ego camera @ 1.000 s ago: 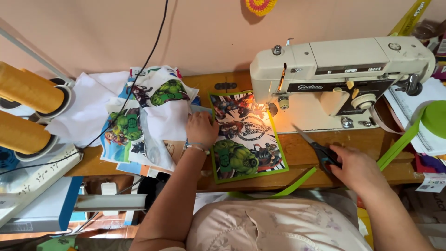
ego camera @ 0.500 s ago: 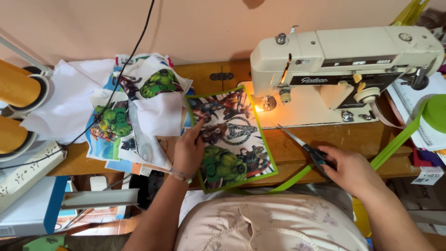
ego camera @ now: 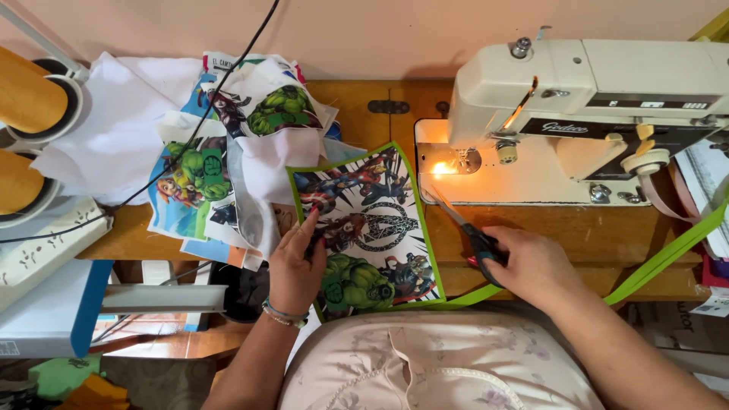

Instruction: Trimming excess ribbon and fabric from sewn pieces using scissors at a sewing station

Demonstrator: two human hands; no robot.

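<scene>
Left hand (ego camera: 295,266) lies flat, palm down, fingers extended, a bracelet at its wrist. Right hand (ego camera: 531,266) is curled closed, forearm angled inward.

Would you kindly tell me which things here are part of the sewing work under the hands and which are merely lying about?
In use:
- left hand pressing the green-edged printed fabric panel
- right hand holding scissors
- green binding strip
- sewing machine, lamp lit

Lying about:
- pile of printed fabric pieces
- yellow thread cones
- black cable
</scene>
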